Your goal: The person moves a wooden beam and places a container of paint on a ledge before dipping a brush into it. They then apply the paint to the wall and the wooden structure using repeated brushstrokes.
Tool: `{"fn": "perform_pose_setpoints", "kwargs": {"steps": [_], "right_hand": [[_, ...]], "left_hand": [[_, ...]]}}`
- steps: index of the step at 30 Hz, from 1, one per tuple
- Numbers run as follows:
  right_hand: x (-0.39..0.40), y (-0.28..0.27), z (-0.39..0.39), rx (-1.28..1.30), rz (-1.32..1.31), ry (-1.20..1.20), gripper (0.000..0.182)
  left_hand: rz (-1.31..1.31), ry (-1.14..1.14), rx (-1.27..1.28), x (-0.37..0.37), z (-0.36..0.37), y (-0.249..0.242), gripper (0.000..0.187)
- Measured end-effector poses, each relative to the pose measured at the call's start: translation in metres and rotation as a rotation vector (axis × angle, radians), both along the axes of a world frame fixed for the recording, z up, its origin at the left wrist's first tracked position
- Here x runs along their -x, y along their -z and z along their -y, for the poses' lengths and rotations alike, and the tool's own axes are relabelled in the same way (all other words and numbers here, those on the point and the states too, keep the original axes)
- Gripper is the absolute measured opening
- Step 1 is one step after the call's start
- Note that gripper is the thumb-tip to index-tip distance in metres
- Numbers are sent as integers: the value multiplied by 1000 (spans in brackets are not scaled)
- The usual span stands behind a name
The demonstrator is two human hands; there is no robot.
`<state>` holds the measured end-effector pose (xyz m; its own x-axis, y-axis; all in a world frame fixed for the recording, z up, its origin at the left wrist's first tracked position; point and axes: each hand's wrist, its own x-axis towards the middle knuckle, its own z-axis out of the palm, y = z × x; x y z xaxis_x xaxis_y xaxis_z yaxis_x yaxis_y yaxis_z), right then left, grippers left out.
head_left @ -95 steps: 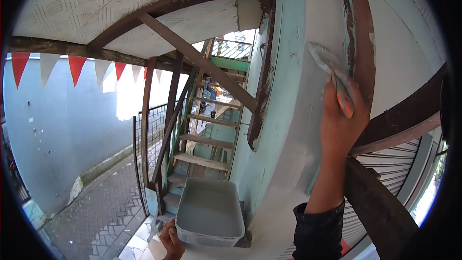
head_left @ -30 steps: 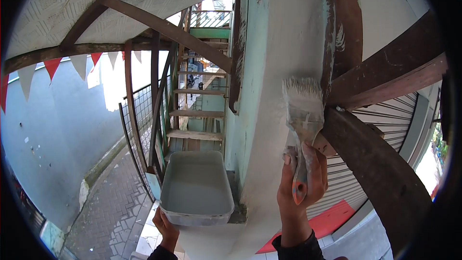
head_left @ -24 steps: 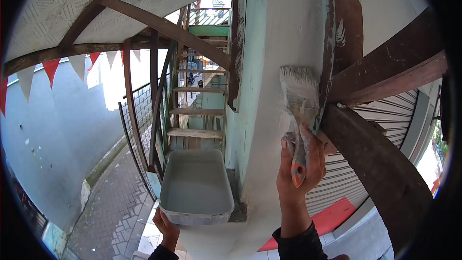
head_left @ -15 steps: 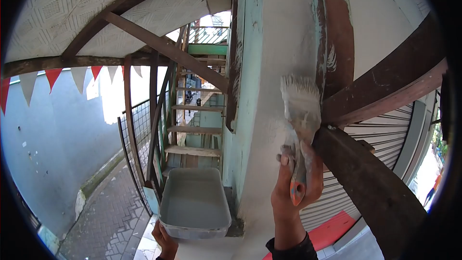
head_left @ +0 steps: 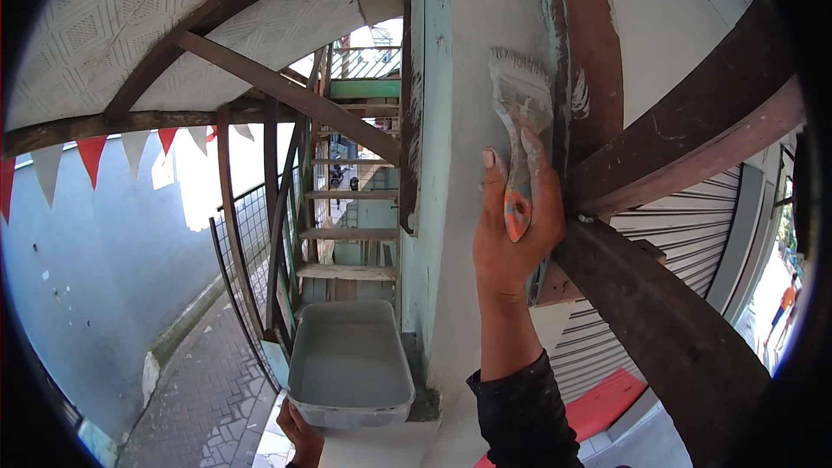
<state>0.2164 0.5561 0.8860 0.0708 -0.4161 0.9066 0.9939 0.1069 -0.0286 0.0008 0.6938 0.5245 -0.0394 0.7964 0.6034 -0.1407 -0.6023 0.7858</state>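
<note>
Right hand [head_left: 513, 257] closed on a paintbrush [head_left: 523, 113], bristles [head_left: 522, 74] uppermost

The brush's long axis runs nearly straight up from the right hand, with the bristles at the grey column face [head_left: 485, 9]; actual contact is hard to tell. Well below that hand, to its left, lies the tub [head_left: 351, 417] of grey liquid [head_left: 351, 364], with the left hand [head_left: 300, 435] at its near corner, its grip partly hidden

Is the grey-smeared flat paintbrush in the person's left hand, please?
No, the right hand grips the paintbrush; the left hand is against the grey rectangular plastic tub.
</note>
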Motion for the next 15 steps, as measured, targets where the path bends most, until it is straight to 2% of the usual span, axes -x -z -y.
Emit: {"fn": "perform_pose_setpoints", "kwargs": {"steps": [8,11,15], "right_hand": [[-1,57,14,43,-78,70,36],[3,81,23,109,-195,112,38],[4,113,28,117,-238,47,39]], "left_hand": [[14,28,2,0,-11,19,47],[9,38,12,1,-19,32,47],[-8,20,-9,2,-21,36,47]]}}
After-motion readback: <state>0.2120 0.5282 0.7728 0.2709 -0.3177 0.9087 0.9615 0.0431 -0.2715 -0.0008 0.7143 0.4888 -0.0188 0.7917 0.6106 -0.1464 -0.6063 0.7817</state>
